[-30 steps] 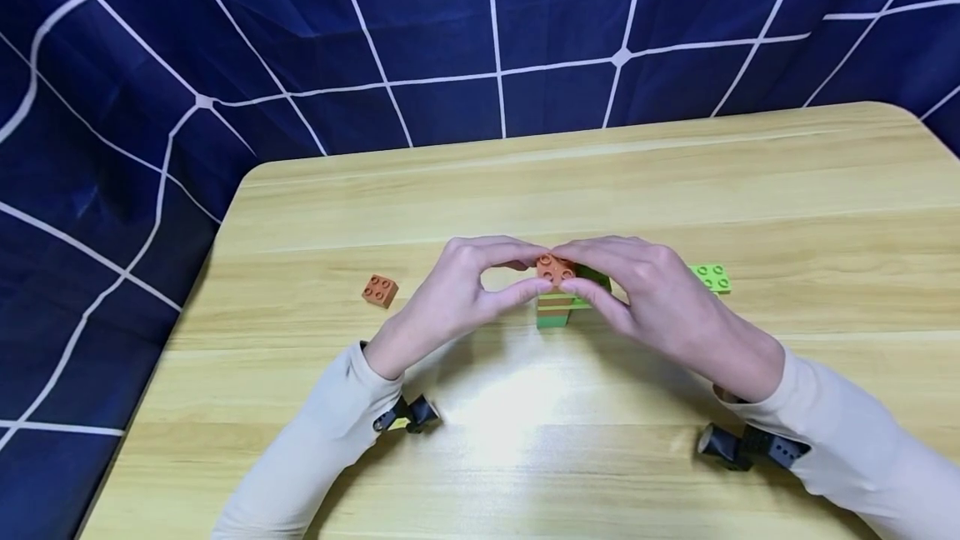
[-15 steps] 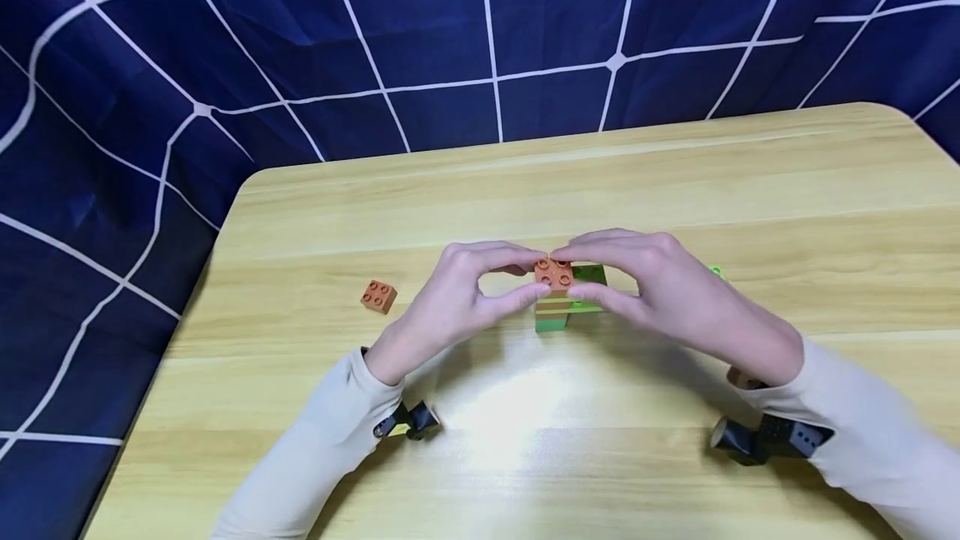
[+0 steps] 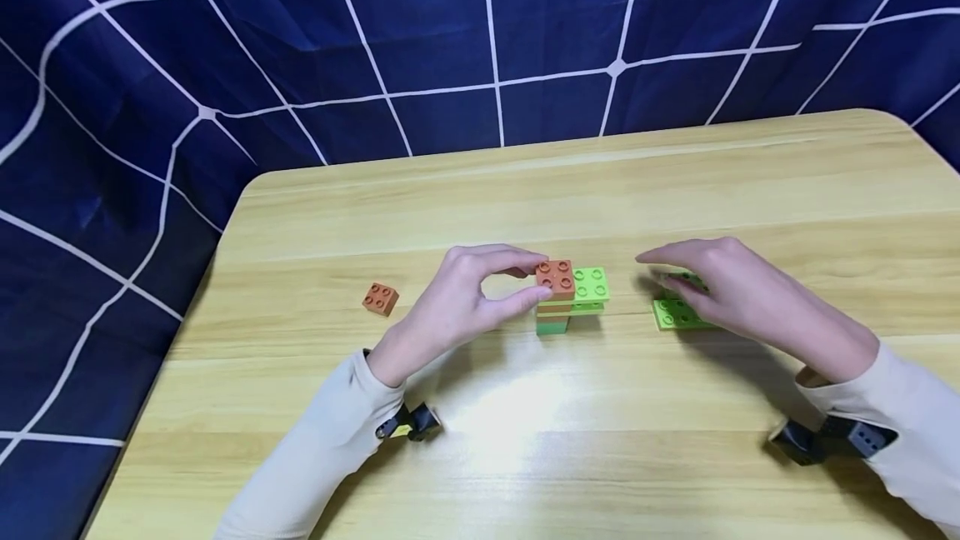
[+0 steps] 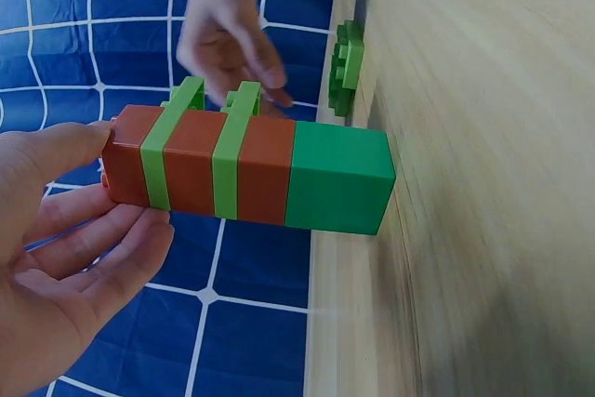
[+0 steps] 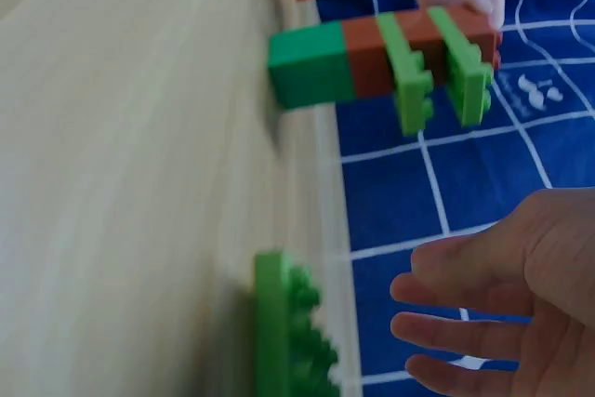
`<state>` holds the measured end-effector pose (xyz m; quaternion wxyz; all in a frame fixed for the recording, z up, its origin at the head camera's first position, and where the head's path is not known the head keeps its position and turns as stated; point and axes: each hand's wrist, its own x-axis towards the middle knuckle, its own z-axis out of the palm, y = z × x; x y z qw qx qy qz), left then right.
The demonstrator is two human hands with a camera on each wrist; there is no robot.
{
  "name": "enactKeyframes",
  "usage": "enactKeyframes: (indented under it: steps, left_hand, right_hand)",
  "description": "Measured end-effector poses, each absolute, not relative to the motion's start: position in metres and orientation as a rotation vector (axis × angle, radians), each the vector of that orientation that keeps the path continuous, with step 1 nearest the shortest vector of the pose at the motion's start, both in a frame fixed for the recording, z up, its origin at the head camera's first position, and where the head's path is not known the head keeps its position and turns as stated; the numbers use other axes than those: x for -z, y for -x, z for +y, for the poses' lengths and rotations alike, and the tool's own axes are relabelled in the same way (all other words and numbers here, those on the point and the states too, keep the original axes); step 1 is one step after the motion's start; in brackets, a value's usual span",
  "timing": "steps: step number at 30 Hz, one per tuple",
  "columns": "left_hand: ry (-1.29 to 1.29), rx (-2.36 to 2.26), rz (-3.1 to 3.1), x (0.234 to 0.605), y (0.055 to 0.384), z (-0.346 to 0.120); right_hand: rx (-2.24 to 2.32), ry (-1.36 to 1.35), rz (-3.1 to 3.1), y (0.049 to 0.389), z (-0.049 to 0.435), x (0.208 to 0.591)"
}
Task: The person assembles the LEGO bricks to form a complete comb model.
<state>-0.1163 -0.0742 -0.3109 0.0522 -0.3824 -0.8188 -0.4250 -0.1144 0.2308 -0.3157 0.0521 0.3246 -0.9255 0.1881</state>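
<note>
The top brick (image 3: 554, 277), orange, is pinched between the thumb and fingers of the left hand (image 3: 452, 297); thumb contact is noted at the near side, finger contact at the far side. The fingers of the right hand (image 3: 738, 294) are loosely extended in the air, with a gap between thumb and forefinger; they are set well apart from the tower.

The tower (image 4: 251, 174) is found upright on the table, just beyond the left fingertips. Below the top brick, the following are stacked in order: upper plate (image 3: 590, 283), light green; middle brick (image 4: 192, 166), orange; lower plate (image 5: 404, 72), light green; lower brick (image 4: 267, 170), orange; base brick (image 4: 339, 178), darker green. Both plates are projected toward the person's right, one above the other, with a gap between.

Light green loose pieces (image 3: 675, 315) are seen on the table below the right hand and are partly hidden by it; their number cannot be confirmed. A spare brick (image 3: 380, 299), orange, is placed to the left of the left hand. The wood-grain table (image 3: 525, 207) is bordered by blue cloth (image 3: 427, 40), marked with white lines.
</note>
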Motion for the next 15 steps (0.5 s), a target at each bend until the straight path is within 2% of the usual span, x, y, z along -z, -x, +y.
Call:
enactKeyframes:
  steps: [9,15]
  left_hand:
    - [1.143,1.315,-2.538,0.31,0.116,-0.073]
    - [1.139,1.282,-2.57,0.31,0.115,-0.071]
  right_hand:
    - [-0.482,-0.95,-2.844,0.108,0.267,0.335]
    - [-0.463,-0.942,-2.844,0.105,0.275,0.343]
